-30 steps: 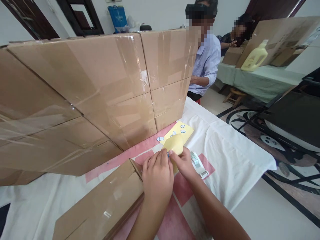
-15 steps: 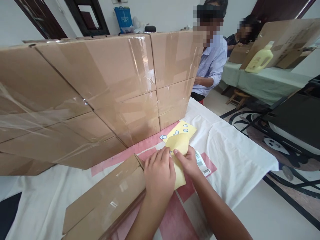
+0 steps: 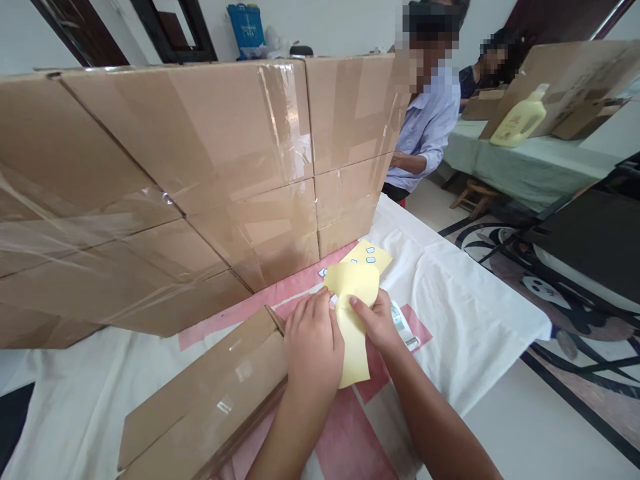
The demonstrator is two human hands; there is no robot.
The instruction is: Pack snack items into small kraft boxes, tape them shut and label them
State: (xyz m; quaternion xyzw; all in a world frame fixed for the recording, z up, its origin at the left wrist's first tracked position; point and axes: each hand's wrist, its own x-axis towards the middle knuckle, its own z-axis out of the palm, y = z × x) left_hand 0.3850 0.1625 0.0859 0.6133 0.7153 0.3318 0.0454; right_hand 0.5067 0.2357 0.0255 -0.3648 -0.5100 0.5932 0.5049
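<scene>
My right hand (image 3: 376, 321) grips a yellow sheet of sticker paper (image 3: 356, 353), thumb pressed on its front and fingers behind. The sheet bends and its upper end curls. Against the sheet's left side, my left hand (image 3: 315, 340) is closed, with a small white sticker (image 3: 333, 300) at its fingertips; part of it is hidden. Beyond the hands, a second yellow sheet (image 3: 383, 259) lies on the cloth, bearing small white labels with blue outlines. A white printed packet (image 3: 405, 327) lies partly behind my right hand.
Stacked, taped cardboard boxes (image 3: 240, 140) form a wall ahead. A long carton (image 3: 210, 393) lies left of my hands on the white and pink tablecloth (image 3: 475, 320). A person in a light shirt (image 3: 430, 127) sits beyond the boxes; another person is farther back, near a yellow bottle (image 3: 520, 120).
The yellow sheet in my hands now faces me more openly, its upper end spread wider. My left hand has shifted slightly left, and the small white piece shows at its fingertips.
</scene>
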